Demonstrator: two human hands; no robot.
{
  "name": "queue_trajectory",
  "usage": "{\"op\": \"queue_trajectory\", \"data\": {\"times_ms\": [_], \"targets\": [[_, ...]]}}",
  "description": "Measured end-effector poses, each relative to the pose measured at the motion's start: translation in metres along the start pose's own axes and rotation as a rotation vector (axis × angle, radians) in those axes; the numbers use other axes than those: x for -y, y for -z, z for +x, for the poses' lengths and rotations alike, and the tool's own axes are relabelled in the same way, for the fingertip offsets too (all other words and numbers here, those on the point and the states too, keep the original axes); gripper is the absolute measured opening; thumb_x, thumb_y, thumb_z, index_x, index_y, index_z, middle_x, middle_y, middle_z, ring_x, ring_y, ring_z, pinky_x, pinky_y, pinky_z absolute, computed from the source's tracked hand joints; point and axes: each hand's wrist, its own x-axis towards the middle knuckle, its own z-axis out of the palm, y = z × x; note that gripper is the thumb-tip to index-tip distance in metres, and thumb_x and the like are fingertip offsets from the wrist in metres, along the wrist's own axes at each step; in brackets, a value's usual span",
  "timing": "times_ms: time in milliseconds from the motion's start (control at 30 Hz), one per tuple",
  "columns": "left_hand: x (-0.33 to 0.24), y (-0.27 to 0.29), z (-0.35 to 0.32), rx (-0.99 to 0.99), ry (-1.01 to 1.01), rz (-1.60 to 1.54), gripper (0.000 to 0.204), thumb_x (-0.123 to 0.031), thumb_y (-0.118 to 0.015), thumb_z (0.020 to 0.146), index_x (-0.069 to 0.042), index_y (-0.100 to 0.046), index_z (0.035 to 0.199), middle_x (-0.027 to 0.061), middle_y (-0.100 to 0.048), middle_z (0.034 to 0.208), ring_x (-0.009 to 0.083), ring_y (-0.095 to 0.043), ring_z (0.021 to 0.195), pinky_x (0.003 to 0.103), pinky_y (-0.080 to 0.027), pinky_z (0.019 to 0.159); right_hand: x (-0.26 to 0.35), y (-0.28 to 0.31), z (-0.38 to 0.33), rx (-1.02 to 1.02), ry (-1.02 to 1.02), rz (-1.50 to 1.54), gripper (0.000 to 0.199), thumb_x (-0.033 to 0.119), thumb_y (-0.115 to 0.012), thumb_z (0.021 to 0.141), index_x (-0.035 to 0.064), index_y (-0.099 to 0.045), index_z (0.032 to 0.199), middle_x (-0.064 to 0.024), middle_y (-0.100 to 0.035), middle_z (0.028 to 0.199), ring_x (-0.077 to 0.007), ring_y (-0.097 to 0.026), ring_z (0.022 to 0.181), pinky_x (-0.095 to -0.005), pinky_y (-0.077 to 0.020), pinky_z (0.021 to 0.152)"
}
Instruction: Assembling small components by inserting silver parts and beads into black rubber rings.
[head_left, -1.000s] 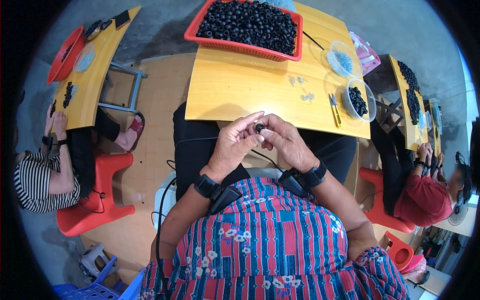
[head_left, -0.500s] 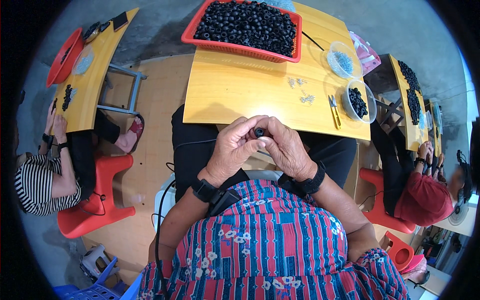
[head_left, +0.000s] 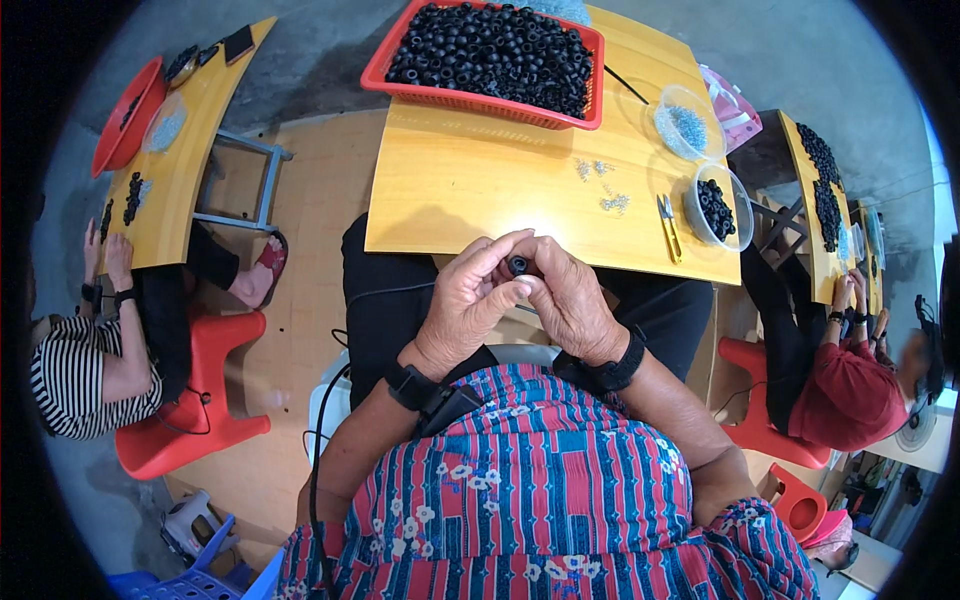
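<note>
My left hand (head_left: pixel 470 300) and my right hand (head_left: pixel 572 298) meet in front of my chest, just below the near edge of the yellow table (head_left: pixel 470 185). Between their fingertips sits a small black ring-shaped part (head_left: pixel 519 265), pinched from both sides. Both wrists wear black bands. A red basket (head_left: pixel 480 100) heaped with many more black ring parts stands at the far side of the table.
On the table's right lie small metal pieces (head_left: pixel 603 190), a pair of tweezers (head_left: pixel 668 222), a clear bowl of black parts (head_left: pixel 718 208) and a clear bowl of metal bits (head_left: pixel 685 125). Other people sit at similar tables at left (head_left: pixel 85 360) and right (head_left: pixel 850 385) on red stools.
Both hands have closed in tighter around the black part and dropped slightly toward my chest; the fingers now wrap it more closely.
</note>
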Motion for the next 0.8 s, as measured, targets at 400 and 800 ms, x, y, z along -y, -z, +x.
{"op": "queue_trajectory", "data": {"times_ms": [400,800], "targets": [[-0.002,0.002,-0.003,0.094,0.118,-0.046,0.055,-0.034,-0.06,0.093,0.003,-0.048,0.131,0.0048,-0.054,0.106,0.0105,-0.054,0.096,0.023,-0.048,0.082,-0.003,-0.004,-0.002,-0.016,-0.005,-0.054,0.024,0.02,-0.052,0.093,0.0016,-0.049,0.108,-0.0194,-0.059,0.091,-0.0388,-0.06,0.087,-0.0421,-0.0479,0.075],[-0.004,-0.004,-0.001,-0.032,0.147,-0.24,0.059,-0.012,-0.066,0.088,-0.002,-0.04,0.14,-0.0009,-0.047,0.091,0.0039,-0.044,0.079,0.018,-0.04,0.071,0.002,0.01,0.001,-0.063,-0.126,0.036,0.02,0.014,-0.059,0.09,0.0039,-0.052,0.106,-0.0138,-0.055,0.083,-0.0284,-0.057,0.073,-0.0337,-0.0467,0.07]]}}
